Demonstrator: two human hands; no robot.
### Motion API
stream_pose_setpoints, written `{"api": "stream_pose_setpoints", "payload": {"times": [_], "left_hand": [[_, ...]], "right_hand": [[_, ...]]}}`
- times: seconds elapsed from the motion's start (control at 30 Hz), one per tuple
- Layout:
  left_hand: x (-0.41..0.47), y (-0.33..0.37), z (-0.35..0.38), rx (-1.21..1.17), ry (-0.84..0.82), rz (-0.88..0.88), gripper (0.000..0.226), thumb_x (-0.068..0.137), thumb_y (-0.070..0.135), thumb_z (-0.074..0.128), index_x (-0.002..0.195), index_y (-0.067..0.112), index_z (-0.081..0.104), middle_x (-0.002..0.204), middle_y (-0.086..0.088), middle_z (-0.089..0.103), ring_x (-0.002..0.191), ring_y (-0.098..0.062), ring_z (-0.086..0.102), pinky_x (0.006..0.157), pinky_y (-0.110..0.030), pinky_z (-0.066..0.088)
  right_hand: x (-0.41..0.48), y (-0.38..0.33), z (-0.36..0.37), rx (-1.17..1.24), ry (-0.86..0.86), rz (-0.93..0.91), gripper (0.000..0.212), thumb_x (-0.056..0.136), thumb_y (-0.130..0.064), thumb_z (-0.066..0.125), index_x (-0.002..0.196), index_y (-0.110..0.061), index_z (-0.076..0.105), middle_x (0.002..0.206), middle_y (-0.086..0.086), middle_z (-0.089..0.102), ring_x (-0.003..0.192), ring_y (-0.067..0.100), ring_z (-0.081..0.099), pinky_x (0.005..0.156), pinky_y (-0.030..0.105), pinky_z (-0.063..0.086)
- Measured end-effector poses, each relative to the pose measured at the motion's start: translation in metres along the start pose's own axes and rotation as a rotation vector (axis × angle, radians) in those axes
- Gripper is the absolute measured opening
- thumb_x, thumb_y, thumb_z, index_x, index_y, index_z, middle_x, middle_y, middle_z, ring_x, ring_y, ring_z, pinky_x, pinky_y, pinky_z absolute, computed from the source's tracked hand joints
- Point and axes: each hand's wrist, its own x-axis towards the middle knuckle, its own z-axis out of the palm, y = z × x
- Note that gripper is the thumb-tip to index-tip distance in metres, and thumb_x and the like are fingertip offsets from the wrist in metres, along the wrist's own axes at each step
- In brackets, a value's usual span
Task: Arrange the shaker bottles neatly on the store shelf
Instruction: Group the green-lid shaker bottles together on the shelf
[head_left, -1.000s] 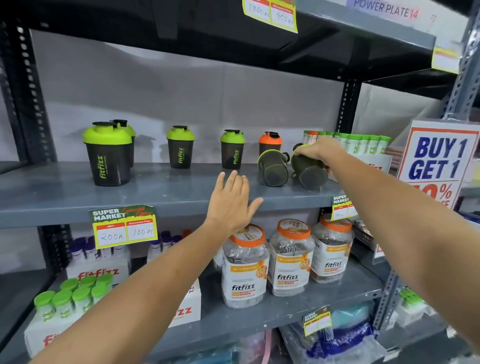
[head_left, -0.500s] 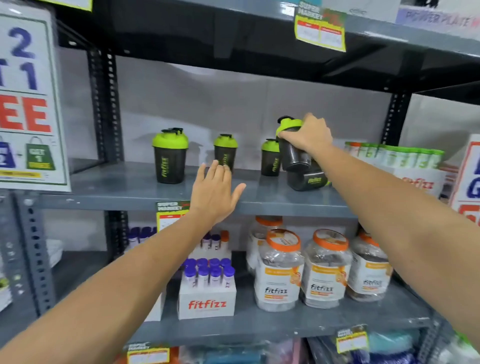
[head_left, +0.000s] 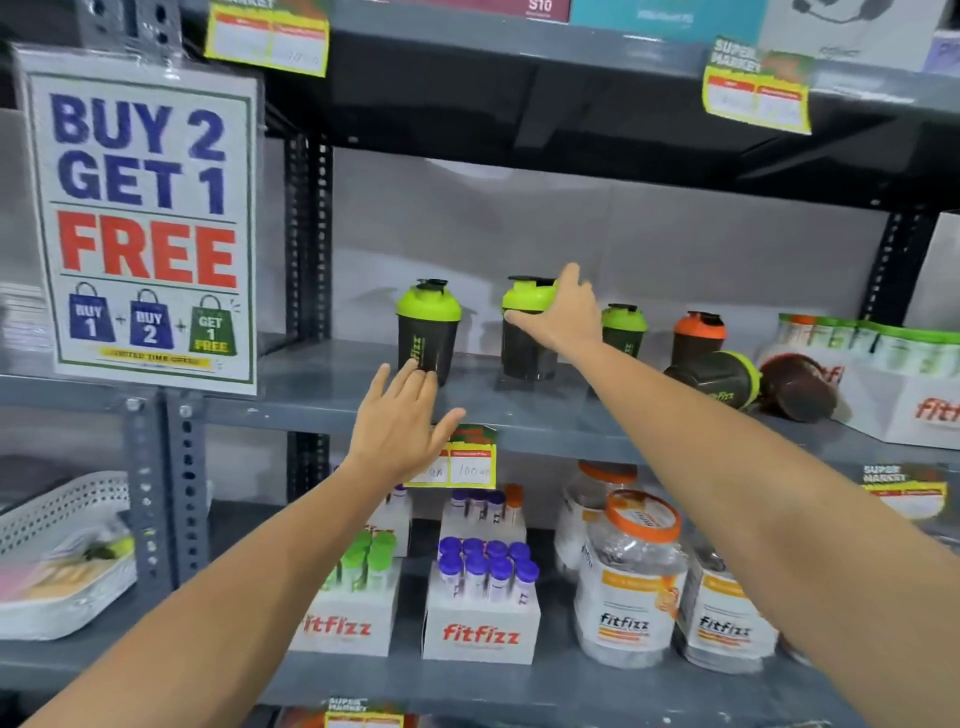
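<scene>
Shaker bottles stand along the grey shelf: from my remote seat I see my right hand clasping the lime lid of one upright black bottle, base on the shelf. Just left stands another green-lidded bottle; my left hand hovers before it, fingers spread and holding nothing. Right of my grip stand a smaller green-lidded bottle and an orange-lidded one; two more, one with a lime lid and a brownish one, lie tipped over.
</scene>
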Motion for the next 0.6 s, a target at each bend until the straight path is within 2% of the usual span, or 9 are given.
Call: {"api": "stream_pose_setpoints", "payload": {"times": [0.07, 0.2, 0.43, 0.5, 0.6], "left_hand": [[0.000, -0.006, 0.001, -0.025, -0.001, 0.029, 0.084, 0.089, 0.059, 0.002, 0.137, 0.003, 0.044, 0.139, -0.012, 0.050, 0.138, -0.024, 0.032, 0.117, -0.044, 0.013], [0.001, -0.009, 0.003, -0.046, -0.003, 0.049, 0.082, 0.091, 0.058, 0.006, 0.133, 0.003, 0.048, 0.135, -0.013, 0.055, 0.135, -0.026, 0.038, 0.116, -0.046, 0.017], [-0.002, -0.008, 0.009, -0.069, -0.001, 0.029, 0.078, 0.093, 0.055, 0.010, 0.127, 0.002, 0.055, 0.126, -0.013, 0.062, 0.128, -0.028, 0.048, 0.113, -0.046, 0.025], [-0.003, -0.007, 0.009, -0.079, 0.009, 0.031, 0.073, 0.093, 0.053, 0.016, 0.120, 0.002, 0.061, 0.118, -0.013, 0.066, 0.121, -0.030, 0.054, 0.109, -0.046, 0.031], [-0.003, -0.006, 0.005, -0.081, 0.039, 0.039, 0.067, 0.093, 0.052, 0.021, 0.099, 0.005, 0.068, 0.096, -0.011, 0.072, 0.097, -0.030, 0.066, 0.092, -0.042, 0.045]], "right_hand": [[-0.002, 0.000, 0.007, -0.007, 0.004, -0.018, 0.090, 0.062, -0.056, 0.077, 0.125, -0.009, 0.033, 0.119, 0.016, 0.048, 0.101, 0.038, 0.054, 0.069, 0.035, 0.039], [-0.006, 0.008, 0.016, -0.005, -0.014, -0.024, 0.084, 0.059, -0.055, 0.077, 0.118, -0.011, 0.035, 0.113, 0.013, 0.046, 0.097, 0.037, 0.055, 0.067, 0.033, 0.037], [-0.012, 0.024, 0.019, -0.001, -0.008, -0.009, 0.090, 0.058, -0.059, 0.077, 0.118, -0.008, 0.034, 0.117, 0.016, 0.048, 0.102, 0.037, 0.054, 0.072, 0.034, 0.038], [-0.010, 0.022, 0.015, -0.071, -0.044, 0.018, 0.103, 0.053, -0.071, 0.074, 0.124, -0.009, 0.033, 0.123, 0.014, 0.047, 0.107, 0.036, 0.055, 0.072, 0.036, 0.040], [-0.003, 0.014, 0.002, -0.165, -0.021, 0.082, 0.125, 0.044, -0.094, 0.053, 0.134, -0.010, 0.033, 0.133, 0.011, 0.044, 0.119, 0.035, 0.049, 0.081, 0.043, 0.045]]}}
